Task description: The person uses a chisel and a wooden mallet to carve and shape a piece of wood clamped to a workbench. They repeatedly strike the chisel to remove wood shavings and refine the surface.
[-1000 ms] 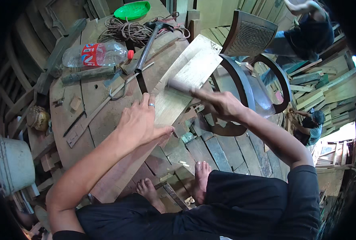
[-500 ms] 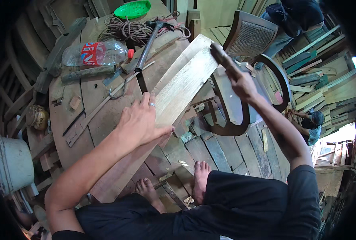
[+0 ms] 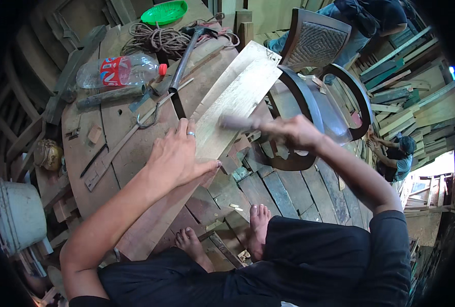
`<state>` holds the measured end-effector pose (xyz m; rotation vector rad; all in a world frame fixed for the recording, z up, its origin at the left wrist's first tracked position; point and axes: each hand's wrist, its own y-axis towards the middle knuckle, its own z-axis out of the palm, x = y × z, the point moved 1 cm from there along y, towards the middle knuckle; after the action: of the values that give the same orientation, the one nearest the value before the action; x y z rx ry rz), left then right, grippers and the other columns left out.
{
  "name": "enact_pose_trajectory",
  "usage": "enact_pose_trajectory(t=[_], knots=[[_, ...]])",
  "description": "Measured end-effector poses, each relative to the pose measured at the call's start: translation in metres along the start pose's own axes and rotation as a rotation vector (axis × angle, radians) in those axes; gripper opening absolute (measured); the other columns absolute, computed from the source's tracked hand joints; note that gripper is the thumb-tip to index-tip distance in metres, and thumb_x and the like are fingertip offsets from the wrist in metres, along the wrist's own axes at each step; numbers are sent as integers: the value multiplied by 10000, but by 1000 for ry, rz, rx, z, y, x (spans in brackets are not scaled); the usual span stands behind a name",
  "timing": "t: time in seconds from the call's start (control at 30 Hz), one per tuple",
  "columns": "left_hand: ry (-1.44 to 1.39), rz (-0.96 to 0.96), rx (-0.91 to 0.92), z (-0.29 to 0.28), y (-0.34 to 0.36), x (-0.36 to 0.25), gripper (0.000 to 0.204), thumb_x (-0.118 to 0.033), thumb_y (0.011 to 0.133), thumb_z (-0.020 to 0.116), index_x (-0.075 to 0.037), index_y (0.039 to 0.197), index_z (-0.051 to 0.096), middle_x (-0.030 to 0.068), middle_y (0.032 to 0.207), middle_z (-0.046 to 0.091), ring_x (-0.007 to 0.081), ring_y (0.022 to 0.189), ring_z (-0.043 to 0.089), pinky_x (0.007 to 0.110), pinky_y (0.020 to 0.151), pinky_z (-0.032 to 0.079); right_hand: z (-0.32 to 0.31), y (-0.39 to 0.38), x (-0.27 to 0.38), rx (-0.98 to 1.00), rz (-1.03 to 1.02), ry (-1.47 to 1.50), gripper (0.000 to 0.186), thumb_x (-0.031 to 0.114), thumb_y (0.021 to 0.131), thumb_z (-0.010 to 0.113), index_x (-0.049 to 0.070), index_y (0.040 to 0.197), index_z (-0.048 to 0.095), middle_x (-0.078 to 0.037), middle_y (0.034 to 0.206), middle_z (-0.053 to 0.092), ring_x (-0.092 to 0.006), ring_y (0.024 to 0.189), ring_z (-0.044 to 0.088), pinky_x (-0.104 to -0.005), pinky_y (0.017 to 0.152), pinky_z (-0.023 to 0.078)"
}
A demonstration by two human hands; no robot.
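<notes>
1. Workshop setting: a worn, round wooden worktop (image 3: 109,138) stands on a plank floor (image 3: 283,189), with stacked timber (image 3: 416,102) at the right.
2. Left hand (image 3: 179,153): fingers spread flat, palm pressed down on the near end of a pale wooden plank (image 3: 232,100); it grips nothing. A ring shows on one finger.
3. Right hand (image 3: 294,130): closed around the handle of a blurred tool (image 3: 237,123), whose head lies over the plank's right edge; its kind cannot be told.
4. Plank position: it runs diagonally from the left hand toward the far right edge of the worktop, its far end overhanging beside a dark wooden chair (image 3: 314,97).
5. Just left of the plank: a hammer (image 3: 186,56) and a long metal hook (image 3: 145,120).
6. Farther left: a clear plastic bottle (image 3: 117,71) lying on its side.
7. Far edge: coiled rope (image 3: 156,38) and a green dish (image 3: 163,13).
8. Beyond the worktop's left edge: a white bucket (image 3: 15,215).
9. Bare feet (image 3: 258,220) rest on the floor below.
</notes>
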<state>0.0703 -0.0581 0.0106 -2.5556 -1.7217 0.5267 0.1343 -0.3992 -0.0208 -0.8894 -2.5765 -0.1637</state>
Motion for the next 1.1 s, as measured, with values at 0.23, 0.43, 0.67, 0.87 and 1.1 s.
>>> enact_pose_trajectory(t=[0.23, 0.43, 0.67, 0.87, 1.1], knots=[[-49, 1, 4, 3, -2, 5, 913, -620, 818, 750, 198, 1199, 610, 295, 1355, 502, 456, 1145, 635, 550, 924, 552, 15, 8, 12, -197, 103, 176, 672, 110, 913, 680, 324, 1524, 499, -233, 1017, 723, -434, 844, 708, -489, 732, 563], [6, 49, -80, 9, 4, -2, 1047, -692, 808, 732, 174, 1339, 480, 285, 1262, 520, 483, 1129, 638, 558, 941, 533, -22, 7, -40, -403, 659, 58, 597, 232, 970, 648, 309, 1530, 456, -248, 1005, 709, -459, 836, 694, -504, 707, 555], [-44, -12, 48, 2, 0, 3, 1101, -704, 796, 736, 182, 1386, 457, 316, 1372, 493, 496, 1169, 626, 541, 983, 523, -15, 18, -9, -83, 84, -223, 678, 118, 928, 629, 298, 1560, 462, -177, 930, 734, -370, 723, 715, -459, 619, 570], [40, -28, 103, 2, 2, 2, 1090, -712, 795, 731, 193, 1354, 492, 307, 1376, 497, 494, 1187, 617, 541, 986, 522, 14, 21, -3, -157, 175, -163, 737, 203, 945, 634, 370, 1600, 340, -156, 900, 734, -399, 700, 696, -494, 607, 561], [-25, 42, -53, 9, 2, 1, 952, -677, 806, 738, 188, 1185, 619, 295, 1333, 504, 467, 1152, 632, 550, 935, 541, -14, 20, -22, -323, 612, -206, 614, 256, 1004, 589, 330, 1577, 383, -226, 831, 705, -464, 710, 679, -541, 601, 532]])
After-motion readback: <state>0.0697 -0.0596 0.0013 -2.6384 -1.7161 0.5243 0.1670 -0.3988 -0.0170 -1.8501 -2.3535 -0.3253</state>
